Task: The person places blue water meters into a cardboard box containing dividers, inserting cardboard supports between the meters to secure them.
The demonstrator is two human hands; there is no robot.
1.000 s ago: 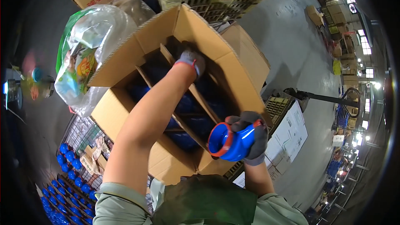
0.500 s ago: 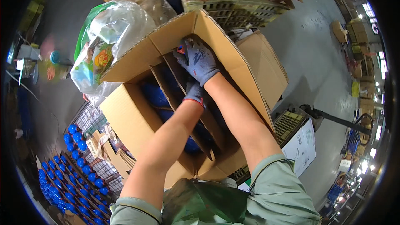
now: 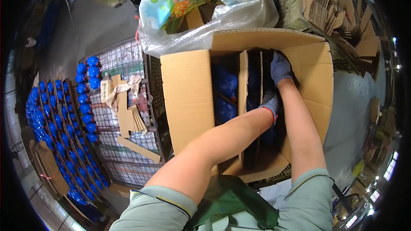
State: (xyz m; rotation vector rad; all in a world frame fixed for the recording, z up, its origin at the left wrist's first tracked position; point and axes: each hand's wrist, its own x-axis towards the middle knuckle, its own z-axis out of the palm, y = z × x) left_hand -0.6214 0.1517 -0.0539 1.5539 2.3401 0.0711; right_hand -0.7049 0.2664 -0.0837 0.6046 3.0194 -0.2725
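An open cardboard box stands before me, with brown cardboard dividers upright inside it. Several round blue parts with bits of red sit in the compartments left of my hands. Both my hands wear grey gloves and reach down into the right-hand compartment. My right hand is at the far end, beside the right wall, its fingers hidden in shadow. Nearer to me, my left hand is next to the rightmost divider, and its fingers are hidden too. Whatever either hand touches down there cannot be seen.
Left of the box, a wire-mesh surface carries rows of blue parts, cardboard strips, a white bottle and a rag. Behind stand a clear plastic bag and a crate of cardboard pieces.
My view has turned, so the box shows farther right and squarer, with more of the mesh surface in sight. My right hand's fingers, partly visible before beside something blue and red, are now hidden deeper inside.
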